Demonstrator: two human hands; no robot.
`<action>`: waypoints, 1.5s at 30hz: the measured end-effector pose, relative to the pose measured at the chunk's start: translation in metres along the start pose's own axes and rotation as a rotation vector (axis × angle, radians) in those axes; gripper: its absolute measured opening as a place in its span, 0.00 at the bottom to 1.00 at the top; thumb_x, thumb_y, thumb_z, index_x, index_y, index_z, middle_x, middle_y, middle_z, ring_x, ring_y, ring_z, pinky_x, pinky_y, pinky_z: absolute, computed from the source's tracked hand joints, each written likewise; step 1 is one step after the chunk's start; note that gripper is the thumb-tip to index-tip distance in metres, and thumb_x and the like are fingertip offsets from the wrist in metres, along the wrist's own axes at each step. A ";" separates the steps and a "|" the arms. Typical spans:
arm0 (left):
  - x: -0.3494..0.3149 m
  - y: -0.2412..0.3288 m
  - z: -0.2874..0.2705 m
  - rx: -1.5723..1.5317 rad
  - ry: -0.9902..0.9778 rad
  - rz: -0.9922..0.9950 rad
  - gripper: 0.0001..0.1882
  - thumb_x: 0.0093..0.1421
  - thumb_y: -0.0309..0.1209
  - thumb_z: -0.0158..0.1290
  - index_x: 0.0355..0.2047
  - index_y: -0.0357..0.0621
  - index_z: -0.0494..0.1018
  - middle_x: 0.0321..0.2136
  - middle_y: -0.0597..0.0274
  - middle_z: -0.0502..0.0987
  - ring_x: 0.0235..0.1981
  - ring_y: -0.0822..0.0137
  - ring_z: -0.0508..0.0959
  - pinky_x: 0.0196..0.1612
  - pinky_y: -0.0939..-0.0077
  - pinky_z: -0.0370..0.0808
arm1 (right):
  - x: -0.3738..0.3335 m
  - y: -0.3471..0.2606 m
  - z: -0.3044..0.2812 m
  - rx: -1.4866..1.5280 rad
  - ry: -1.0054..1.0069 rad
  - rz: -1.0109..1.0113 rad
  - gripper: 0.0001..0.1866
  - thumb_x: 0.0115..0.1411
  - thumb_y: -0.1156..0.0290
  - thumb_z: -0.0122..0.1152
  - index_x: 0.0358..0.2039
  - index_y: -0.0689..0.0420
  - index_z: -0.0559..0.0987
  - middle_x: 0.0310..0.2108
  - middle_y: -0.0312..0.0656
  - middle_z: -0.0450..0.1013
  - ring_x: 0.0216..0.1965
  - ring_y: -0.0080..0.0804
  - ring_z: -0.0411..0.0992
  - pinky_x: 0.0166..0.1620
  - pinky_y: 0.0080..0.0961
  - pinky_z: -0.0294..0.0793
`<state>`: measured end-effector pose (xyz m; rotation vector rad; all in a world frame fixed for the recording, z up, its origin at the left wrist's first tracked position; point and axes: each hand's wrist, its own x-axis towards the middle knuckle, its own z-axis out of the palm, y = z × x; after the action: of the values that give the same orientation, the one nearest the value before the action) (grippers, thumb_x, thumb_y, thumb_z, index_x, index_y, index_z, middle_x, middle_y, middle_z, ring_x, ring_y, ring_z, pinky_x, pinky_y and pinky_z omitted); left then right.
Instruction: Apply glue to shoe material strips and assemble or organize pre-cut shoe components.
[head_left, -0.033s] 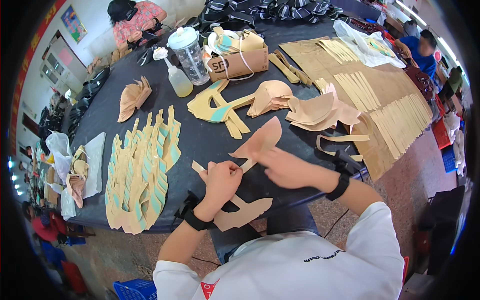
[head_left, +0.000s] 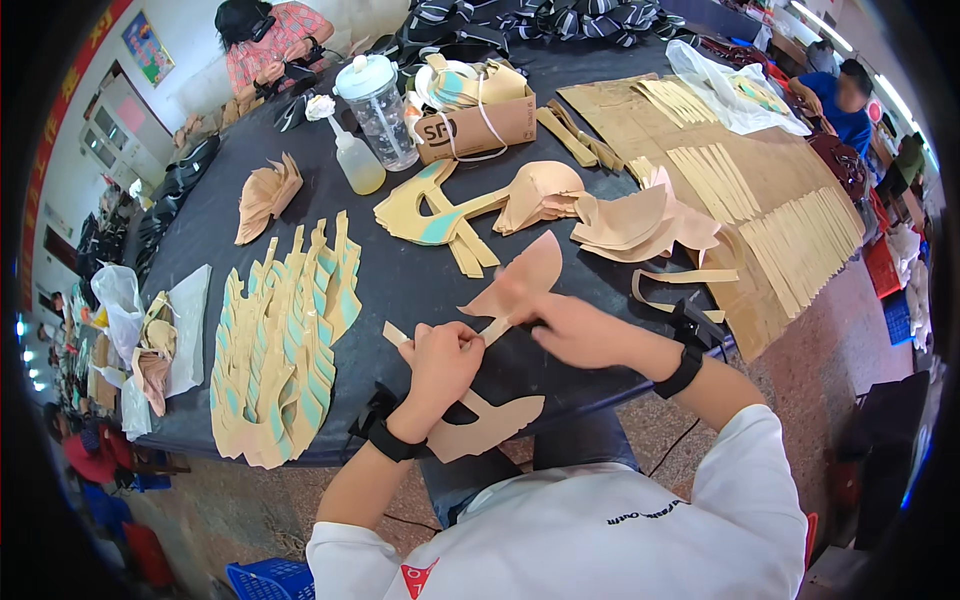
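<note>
My left hand point(head_left: 445, 365) is closed in a pinch on a narrow beige strap of a cut shoe-upper piece point(head_left: 490, 425). Its broad lower part hangs over the table edge near my lap, and one strap end pokes out left of my fingers. My right hand point(head_left: 580, 330) lies over the joint between that strap and a pinkish-tan curved piece point(head_left: 530, 262). Motion smears the right fingertips, so their grip on the piece is hard to make out. Black bands circle both wrists.
Left of my hands lie overlapping beige strap pieces with turquoise patches point(head_left: 285, 350). Beyond are stacked tan pieces point(head_left: 645, 220), a glue bottle point(head_left: 358, 165), a lidded tumbler point(head_left: 380, 115) and a cardboard box point(head_left: 475, 125). Strips cover a cardboard sheet point(head_left: 735, 300) at right. Other people sit around.
My right hand has shifted very slightly, its fingers sliding over the pinkish-tan piece. The left hand has stayed in place.
</note>
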<state>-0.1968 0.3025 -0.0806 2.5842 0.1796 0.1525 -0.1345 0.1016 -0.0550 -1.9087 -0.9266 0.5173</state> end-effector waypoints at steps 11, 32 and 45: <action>-0.079 0.015 -0.026 0.261 0.008 0.614 0.28 0.47 0.40 0.59 0.46 0.39 0.69 0.42 0.52 0.70 0.44 0.54 0.69 0.48 0.57 0.62 | -0.008 0.013 0.015 -0.611 0.017 -0.255 0.32 0.47 0.79 0.52 0.56 0.52 0.64 0.39 0.42 0.73 0.45 0.38 0.67 0.44 0.33 0.64; 0.212 -0.038 -0.108 -0.871 -0.631 0.059 0.12 0.64 0.31 0.44 0.44 0.35 0.69 0.34 0.59 0.77 0.32 0.67 0.79 0.37 0.73 0.77 | 0.122 0.016 -0.136 -0.163 0.307 -0.049 0.14 0.51 0.82 0.44 0.37 0.60 0.74 0.19 0.34 0.62 0.25 0.19 0.64 0.29 0.19 0.62; 0.253 -0.087 -0.020 0.496 0.271 0.397 0.20 0.57 0.44 0.52 0.44 0.45 0.68 0.32 0.60 0.74 0.35 0.54 0.75 0.35 0.63 0.70 | 0.129 0.089 -0.117 -0.989 0.609 0.154 0.13 0.52 0.72 0.52 0.40 0.48 0.76 0.35 0.35 0.73 0.45 0.35 0.66 0.46 0.36 0.58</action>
<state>0.0412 0.4267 -0.0912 3.0555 -0.2340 0.6806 0.0597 0.1110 -0.0728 -2.7812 -0.6542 -0.5570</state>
